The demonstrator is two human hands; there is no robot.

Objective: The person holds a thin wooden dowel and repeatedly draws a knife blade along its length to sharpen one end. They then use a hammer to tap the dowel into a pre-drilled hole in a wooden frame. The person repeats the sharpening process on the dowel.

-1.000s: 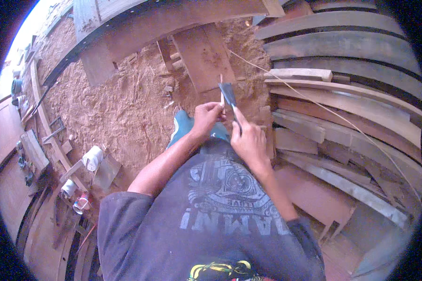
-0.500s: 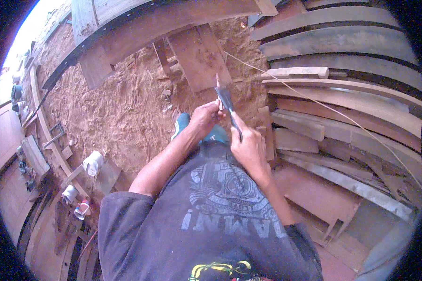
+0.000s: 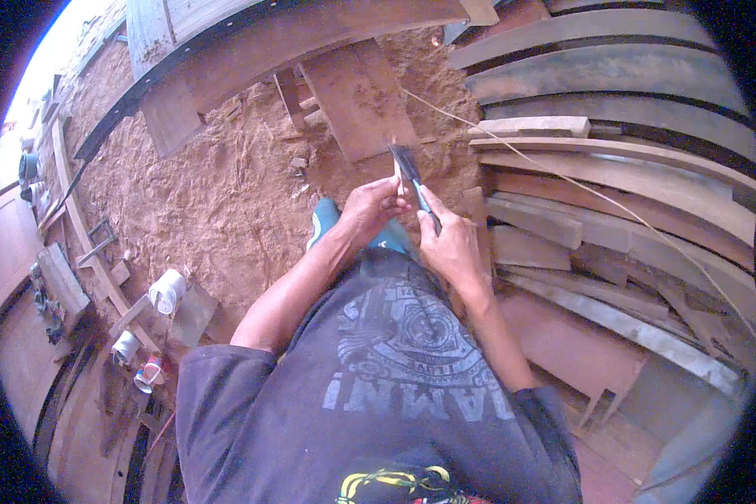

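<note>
My left hand [image 3: 370, 208] pinches a short, slim, pale wooden stick [image 3: 398, 170] upright in front of my body. My right hand [image 3: 448, 242] is wrapped round the handle of a dark flat-bladed tool [image 3: 408, 168]. The tool's broad dark end lies against or just beside the stick; blur hides its exact kind and whether they touch. Beyond both hands, a brown wooden board [image 3: 361, 101] lies on the reddish dirt ground.
A long curved wooden beam [image 3: 311, 38] with a dark edge spans the far side. Stacked planks [image 3: 613, 76] fill the right. White containers [image 3: 167, 291] stand at left near wood pieces. A thin cord [image 3: 554, 172] crosses the planks. My feet in teal footwear [image 3: 322, 222] are below my hands.
My right hand has shifted slightly right and nearer, drawing the tool's handle with it. The dark blade has moved down along the stick. My left hand has barely moved.
</note>
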